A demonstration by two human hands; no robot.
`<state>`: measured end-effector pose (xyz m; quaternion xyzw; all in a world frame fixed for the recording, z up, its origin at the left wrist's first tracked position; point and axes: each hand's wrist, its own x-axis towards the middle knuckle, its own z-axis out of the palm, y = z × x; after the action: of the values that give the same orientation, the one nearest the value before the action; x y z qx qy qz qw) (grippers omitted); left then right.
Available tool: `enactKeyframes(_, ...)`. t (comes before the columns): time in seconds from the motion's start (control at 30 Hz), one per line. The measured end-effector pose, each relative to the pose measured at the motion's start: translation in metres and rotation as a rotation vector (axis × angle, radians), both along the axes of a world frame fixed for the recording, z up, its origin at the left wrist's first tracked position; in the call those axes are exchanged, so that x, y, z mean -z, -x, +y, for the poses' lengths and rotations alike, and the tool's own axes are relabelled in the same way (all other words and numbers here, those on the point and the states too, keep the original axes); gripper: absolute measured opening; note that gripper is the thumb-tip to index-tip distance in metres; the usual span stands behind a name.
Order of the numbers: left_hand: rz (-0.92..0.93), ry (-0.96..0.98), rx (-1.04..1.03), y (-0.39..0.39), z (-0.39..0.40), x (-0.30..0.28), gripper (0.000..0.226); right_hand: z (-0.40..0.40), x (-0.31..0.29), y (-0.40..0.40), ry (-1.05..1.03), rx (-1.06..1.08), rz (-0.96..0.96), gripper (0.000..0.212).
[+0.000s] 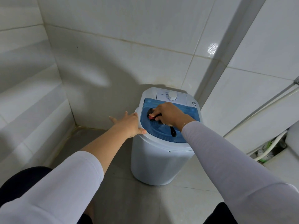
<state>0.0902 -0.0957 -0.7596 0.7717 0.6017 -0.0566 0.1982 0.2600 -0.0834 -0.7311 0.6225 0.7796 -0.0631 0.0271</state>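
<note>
Right hand [166,114] curls its fingers round a black-and-red plug-like piece [152,118] on the translucent blue plastic lid [152,103] of a small white round washing machine [158,162]. Its black cord [173,132] trails back toward the person. Left hand [129,125], fingers spread flat, braces the machine's left rim, near the piece.

Washing machine [161,162] standing on the floor [126,199] near the corner of two walls, its back close to the rear wall [113,54]. Dial [172,95] at the rear edge of the machine's top, behind the lid [158,133]. Left hand [129,125] against the top's left rim, thumb resting on the rim. Right hand [168,113] on the lid, before the dial, gripping a small object [152,118], possibly a plug. Its cord [173,132] runs toward the lid's front edge. Hose [271,147] on the floor to the machine's right.
</note>
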Motion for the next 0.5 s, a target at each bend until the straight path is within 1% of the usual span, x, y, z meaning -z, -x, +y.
enactKeyframes(0.2, 0.015, -0.016, -0.004, -0.001, 0.002, 0.003, 0.087, -0.01, 0.003, -0.027, -0.017, 0.077, 0.023, 0.033)
enactKeyframes(0.5, 0.053, -0.041, 0.0, -0.001, 0.0, 0.001, 0.082, -0.032, 0.005, -0.076, -0.038, 0.174, 0.001, 0.034)
